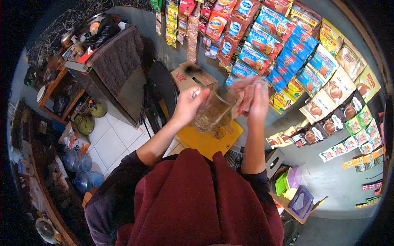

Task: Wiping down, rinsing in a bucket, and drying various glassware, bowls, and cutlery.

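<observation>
A clear glass mug (215,108) is held up in front of me, tilted. My left hand (188,105) is closed around its handle side. Beside the mug's rim, my right hand (257,102) grips a crumpled red-and-white cloth (243,98); motion blurs the fingers a little. The cloth is close against the glass, though I cannot tell exactly where they touch. Below the mug lies a yellow surface (197,141) with a small round glass-like object (220,132) on it.
Strips of drink sachets (262,37) hang along the wall ahead and right. A cardboard box (193,78) stands behind the mug. On the left are a cloth-covered cabinet (117,61), green gas cylinders (84,124) and blue water jugs (89,181). Plastic containers (301,199) sit at the lower right.
</observation>
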`<action>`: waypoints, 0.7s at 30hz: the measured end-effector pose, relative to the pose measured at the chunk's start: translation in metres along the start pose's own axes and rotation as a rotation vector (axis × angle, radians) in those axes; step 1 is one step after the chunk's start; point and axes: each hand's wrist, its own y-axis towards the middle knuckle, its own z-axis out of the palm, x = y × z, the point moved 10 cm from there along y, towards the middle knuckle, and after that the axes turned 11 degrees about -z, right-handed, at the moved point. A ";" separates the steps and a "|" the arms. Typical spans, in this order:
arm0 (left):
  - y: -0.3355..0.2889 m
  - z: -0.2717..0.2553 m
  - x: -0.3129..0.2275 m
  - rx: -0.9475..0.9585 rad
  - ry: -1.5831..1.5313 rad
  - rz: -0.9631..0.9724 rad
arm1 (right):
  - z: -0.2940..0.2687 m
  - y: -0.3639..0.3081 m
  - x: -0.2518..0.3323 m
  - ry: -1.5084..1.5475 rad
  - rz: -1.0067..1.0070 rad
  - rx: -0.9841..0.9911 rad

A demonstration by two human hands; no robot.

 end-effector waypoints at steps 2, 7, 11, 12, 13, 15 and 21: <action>-0.001 -0.003 -0.002 -0.036 0.261 0.018 | -0.043 0.009 0.013 0.444 -0.306 -0.316; -0.014 0.023 -0.026 0.123 0.705 0.243 | 0.029 -0.009 0.023 -0.193 -0.208 0.388; -0.040 0.048 -0.030 0.333 0.731 0.654 | 0.093 -0.050 -0.015 -0.633 -0.107 1.074; -0.052 0.061 -0.034 0.481 0.782 0.746 | 0.099 -0.056 -0.007 -0.368 -0.044 1.044; -0.054 0.061 -0.033 0.485 0.779 0.747 | 0.100 -0.058 -0.011 -0.370 -0.043 1.040; -0.066 0.072 -0.019 0.585 0.916 0.781 | 0.106 -0.074 -0.018 -0.436 -0.245 1.195; -0.075 0.067 -0.001 0.651 0.988 0.910 | 0.120 -0.075 -0.041 -0.415 -0.031 1.148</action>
